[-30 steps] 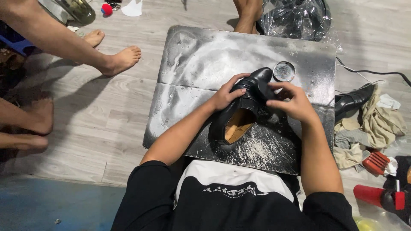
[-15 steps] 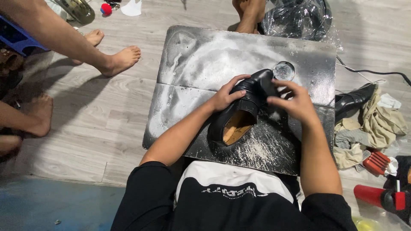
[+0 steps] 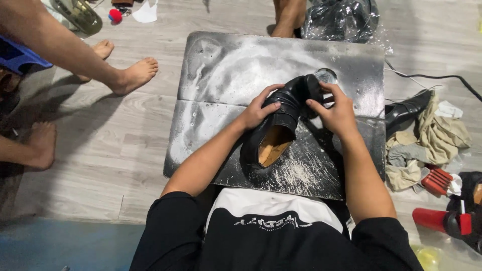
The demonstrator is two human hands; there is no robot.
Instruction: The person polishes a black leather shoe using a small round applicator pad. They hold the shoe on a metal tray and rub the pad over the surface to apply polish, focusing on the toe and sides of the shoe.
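Two hands are on one black leather shoe [image 3: 278,128] in the head view, the only view I have, and the shift from a second ago is small: the left hand [image 3: 258,109] has slid a little along the upper, its fingers now spread flatter over the vamp, while the right hand [image 3: 337,110] has stayed curled round the toe end with its fingertips pressed into the leather. I read that as the rubbing or working of the front of the shoe going on, not a change of step. Neither hand is open wide; both are closed partway on the shoe, holding it between them. The shoe rests with its heel end down on the worktop [image 3: 226,70], a dark board streaked with white dust, lying on the wooden floor. Its long axis runs on a diagonal, from the heel and the tan-lined opening near my lap up and to the right, the toe pointing away from me towards a small round tin [image 3: 327,75] just behind it. A second black shoe [image 3: 406,113] lies off the board at the right, beside crumpled cloths [image 3: 432,135]. A co-worker's bare foot [image 3: 131,76] stands on the floor at the left, well apart
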